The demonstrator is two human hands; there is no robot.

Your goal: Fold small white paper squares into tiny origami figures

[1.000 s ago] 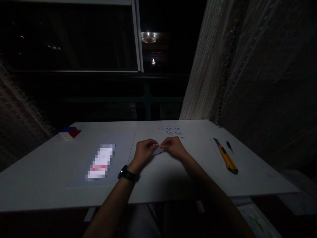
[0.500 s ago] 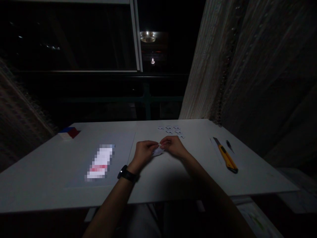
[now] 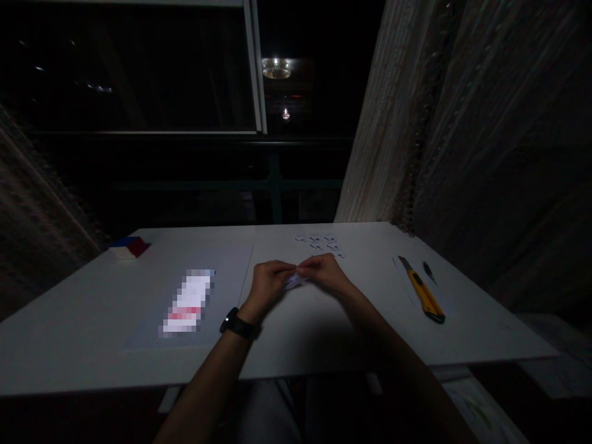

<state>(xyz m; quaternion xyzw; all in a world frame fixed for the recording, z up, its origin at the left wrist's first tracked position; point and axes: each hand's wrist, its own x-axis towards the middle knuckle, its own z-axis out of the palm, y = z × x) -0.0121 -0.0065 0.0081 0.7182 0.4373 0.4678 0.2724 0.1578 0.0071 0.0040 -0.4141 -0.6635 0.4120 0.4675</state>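
Close together over the middle of the white table (image 3: 282,357), my left hand (image 3: 267,283) and my right hand (image 3: 326,272) pinch a small white piece of paper (image 3: 296,281). Their fingertips meet at its upper edge, and the fingers cover part of it. Its lower part shows below the fingertips, too dark for its print to be read. Just beyond my right hand lie several small white paper pieces (image 3: 330,238) with dark marks, set out in rough rows. My left wrist wears a black watch (image 3: 237,323).
To the right lie a yellow utility knife (image 3: 424,293) with its blade out and a small dark pointed tool (image 3: 429,271). On the left, a blurred lit phone (image 3: 189,302) rests on a pale sheet (image 3: 143,327). A puzzle cube (image 3: 128,248) sits at the far left edge.
The fingertips of both hands have come closer together, and the white piece of paper has shifted its tilt slightly. The other things lie as before.
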